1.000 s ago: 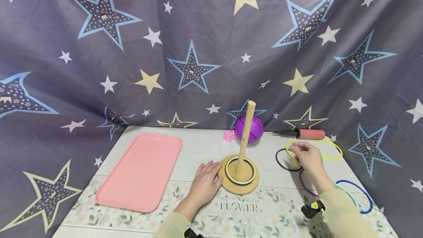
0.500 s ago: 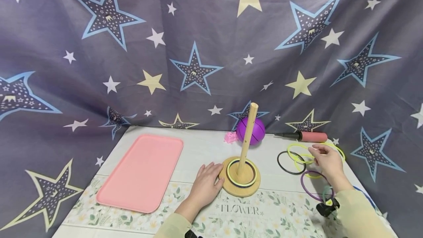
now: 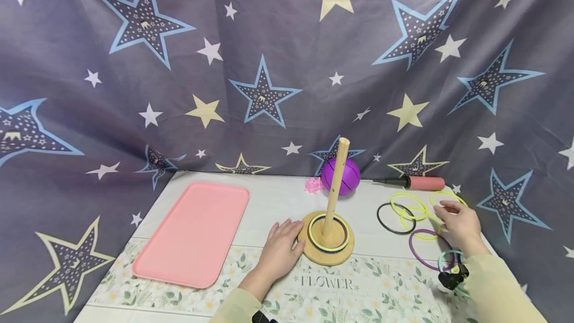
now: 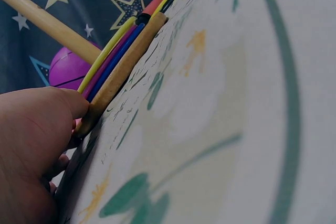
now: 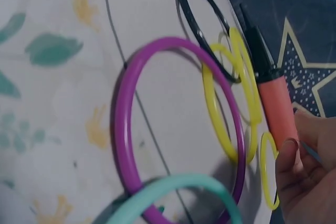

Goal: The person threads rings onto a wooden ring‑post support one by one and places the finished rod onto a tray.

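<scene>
A round wooden base carries an upright peg with stacked yellow, purple and blue rings around its foot. My left hand rests at the base's left side, fingers extended and thumb touching its edge. My right hand is above the loose rings at the right, fingers loosely bent, nothing visible between them. Nearest it are overlapping yellow rings and a separate yellow ring behind the hand. A purple ring, a black ring and a mint ring lie close by.
A pink tray lies at the left. Behind the peg are a purple ball and a small pink object. A red-handled hand pump lies along the back edge, before a star-patterned curtain.
My right hand has moved rightward, off the overlapping yellow rings, leaving them on the table. My left hand stays by the base.
</scene>
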{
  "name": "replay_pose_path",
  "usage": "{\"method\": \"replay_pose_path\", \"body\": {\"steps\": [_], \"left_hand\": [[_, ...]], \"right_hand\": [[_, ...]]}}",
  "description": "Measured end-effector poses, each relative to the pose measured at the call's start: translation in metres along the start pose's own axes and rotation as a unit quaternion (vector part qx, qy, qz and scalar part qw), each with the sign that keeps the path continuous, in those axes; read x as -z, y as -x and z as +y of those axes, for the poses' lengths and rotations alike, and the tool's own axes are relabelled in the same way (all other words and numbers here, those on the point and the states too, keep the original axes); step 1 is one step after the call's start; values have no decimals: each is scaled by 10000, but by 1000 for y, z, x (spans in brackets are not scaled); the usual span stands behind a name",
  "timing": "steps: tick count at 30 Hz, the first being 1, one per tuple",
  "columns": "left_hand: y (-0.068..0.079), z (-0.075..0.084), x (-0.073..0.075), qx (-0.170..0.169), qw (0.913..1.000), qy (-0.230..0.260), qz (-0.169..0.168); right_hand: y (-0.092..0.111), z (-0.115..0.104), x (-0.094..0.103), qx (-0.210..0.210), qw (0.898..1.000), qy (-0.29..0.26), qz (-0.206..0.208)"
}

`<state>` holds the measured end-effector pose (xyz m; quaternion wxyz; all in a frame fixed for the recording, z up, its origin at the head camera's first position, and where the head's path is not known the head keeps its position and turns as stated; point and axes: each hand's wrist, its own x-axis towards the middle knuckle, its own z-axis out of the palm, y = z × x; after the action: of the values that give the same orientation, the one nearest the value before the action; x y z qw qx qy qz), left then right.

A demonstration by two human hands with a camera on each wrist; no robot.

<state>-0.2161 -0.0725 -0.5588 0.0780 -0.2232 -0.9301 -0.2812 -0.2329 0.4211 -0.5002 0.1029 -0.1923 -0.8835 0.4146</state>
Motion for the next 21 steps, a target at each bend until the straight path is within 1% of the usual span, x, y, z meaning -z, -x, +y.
{"method": "replay_pose_path", "body": {"steps": [6, 9, 11, 13, 18, 21], "left_hand": [[0, 3, 0, -8, 10000, 36, -18], [0, 4, -1, -20, 10000, 27, -27], [0, 3, -2, -23, 10000, 6, -34], [1, 3, -2, -27, 10000, -13, -34], [1, 2, -3, -3, 10000, -1, -50], [1, 2, -3, 29, 10000, -2, -69]], "right_hand": [[-4, 18, 8, -11, 9993, 325, -159], [-5, 25, 12, -92, 9986, 457, -242], [-5, 29, 14, -181, 9983, 451, -322], [-5, 33, 16, -187, 9980, 446, -401], [-6, 42, 17, -21, 9978, 379, -551], [-7, 43, 16, 18, 9973, 336, -646]]}}
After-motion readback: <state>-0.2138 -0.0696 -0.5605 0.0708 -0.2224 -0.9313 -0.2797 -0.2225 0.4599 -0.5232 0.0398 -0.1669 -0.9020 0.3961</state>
